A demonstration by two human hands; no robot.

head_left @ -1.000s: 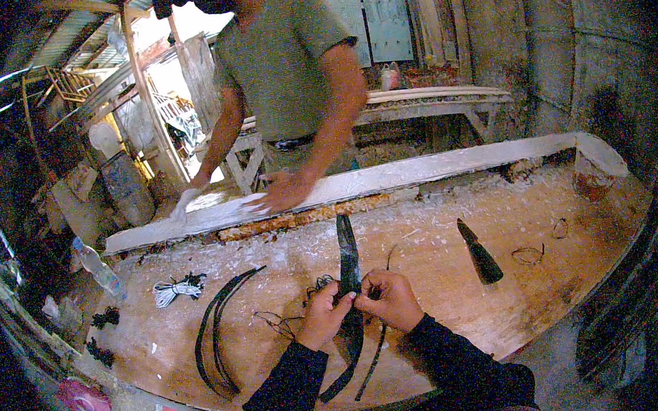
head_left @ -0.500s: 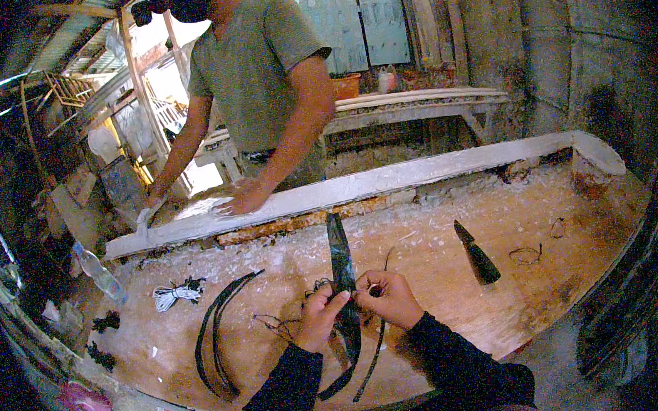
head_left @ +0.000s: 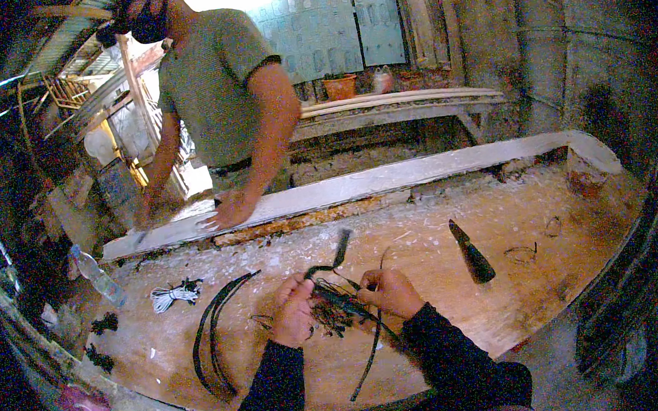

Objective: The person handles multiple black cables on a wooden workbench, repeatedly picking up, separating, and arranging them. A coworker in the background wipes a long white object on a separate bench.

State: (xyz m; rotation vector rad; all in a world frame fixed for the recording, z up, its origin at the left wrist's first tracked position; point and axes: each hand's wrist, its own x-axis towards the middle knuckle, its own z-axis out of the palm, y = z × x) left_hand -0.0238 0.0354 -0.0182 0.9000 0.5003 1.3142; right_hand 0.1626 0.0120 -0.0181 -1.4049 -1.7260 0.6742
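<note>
Near the table's middle, my left hand [head_left: 291, 309] is closed on a long dark strap [head_left: 322, 268], whose blurred end sticks up beyond the fingers. My right hand [head_left: 392, 292] is closed in a pinch on a thin dark cord by the strap's side; the fingertips partly hide it. A wider dark part of the strap slants between the hands toward my right wrist. Beneath lies a tangle of thin dark cords [head_left: 335, 321]. One narrow dark strip [head_left: 368, 365] runs from under my right hand toward the near edge.
On the wooden table [head_left: 440, 343] lie two curved black strips [head_left: 214, 330], a bundle of white cord [head_left: 174, 296], a dark pointed piece [head_left: 472, 254] and small wire loops [head_left: 521, 254]. A plastic bottle [head_left: 96, 276] is at left. Across a white ledge [head_left: 388, 176] stands another person [head_left: 216, 98].
The dark strap has turned from upright to slanting and bent, and my left hand has shifted left. The hands are farther apart. The other person has moved slightly left.
</note>
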